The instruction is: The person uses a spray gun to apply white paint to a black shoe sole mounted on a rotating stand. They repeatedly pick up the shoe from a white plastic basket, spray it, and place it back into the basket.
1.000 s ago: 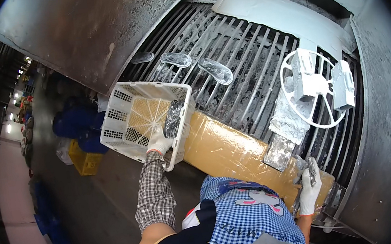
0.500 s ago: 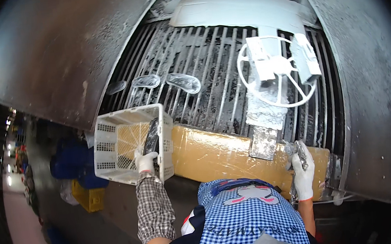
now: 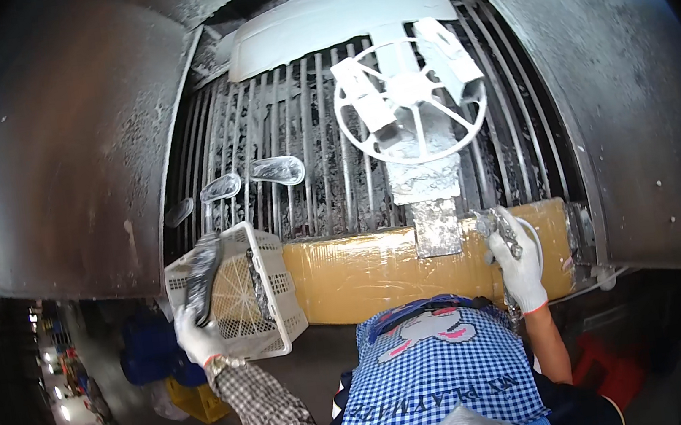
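Observation:
Gloved in white, my left hand grips the near end of a dark, glossy, sole-shaped piece, held slanting over the left side of a white plastic basket. Another dark piece shows along the basket's right inner side. My right hand, also in a white glove, is closed around a metal spray gun above the right part of a tan, film-covered board. Shiny sole-shaped pieces lie on the metal bars: one, a second and a darker one.
A white spoked wheel bearing two white blocks stands over the bars. Metal walls rise at left and right, with a pale panel behind. A yellow crate and blue containers sit lower left.
My left hand has moved left and lifted the dark piece up from inside the basket, which now sits tilted. The spray gun stays in my right hand. My view has shifted and the wheel has turned.

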Demonstrator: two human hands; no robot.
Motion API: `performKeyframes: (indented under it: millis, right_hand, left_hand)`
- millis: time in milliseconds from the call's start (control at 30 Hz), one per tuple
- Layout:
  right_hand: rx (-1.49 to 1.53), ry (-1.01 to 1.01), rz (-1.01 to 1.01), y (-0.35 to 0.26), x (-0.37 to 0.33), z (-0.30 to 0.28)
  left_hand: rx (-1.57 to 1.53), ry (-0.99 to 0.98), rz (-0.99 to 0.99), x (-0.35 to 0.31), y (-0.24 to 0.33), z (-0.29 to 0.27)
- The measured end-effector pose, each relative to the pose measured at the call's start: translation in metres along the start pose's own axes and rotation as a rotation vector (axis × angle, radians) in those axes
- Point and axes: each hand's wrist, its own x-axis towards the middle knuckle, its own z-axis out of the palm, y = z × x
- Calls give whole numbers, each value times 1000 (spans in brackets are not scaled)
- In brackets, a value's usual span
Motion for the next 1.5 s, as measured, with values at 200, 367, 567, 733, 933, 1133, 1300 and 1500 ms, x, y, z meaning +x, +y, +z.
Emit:
performKeyframes:
  millis: [200, 367, 567, 733, 933, 1133, 1300, 1500]
  right_hand:
    - [67, 24, 22, 6, 1, 7]
    - [-72, -40, -21, 1, -5, 12]
    - [-213, -57, -181, 8, -16, 14]
    - [-229, -150, -186, 0, -17, 18]
    - [-272, -363, -150, -9, -15, 26]
    - [-347, -352, -105, -7, -11, 31]
    - [-314, -198, -43, 11, 4, 22]
    - [-259, -48, -127, 19, 26, 7]
  left_hand:
    - [18, -244, 142, -64, 113, 53]
    - [-320, -649, -437, -134, 68, 128]
    - [-511, -1042, -1026, -198, 15, 207]
    - [-447, -1177, -1060, -220, 18, 244]
    - [-435, -1257, -1110, -240, 31, 264]
    - [-428, -1290, -1101, -251, 48, 266]
    - [-390, -1293, -1042, -252, 55, 264]
    - [-480, -1415, -952, -247, 52, 269]
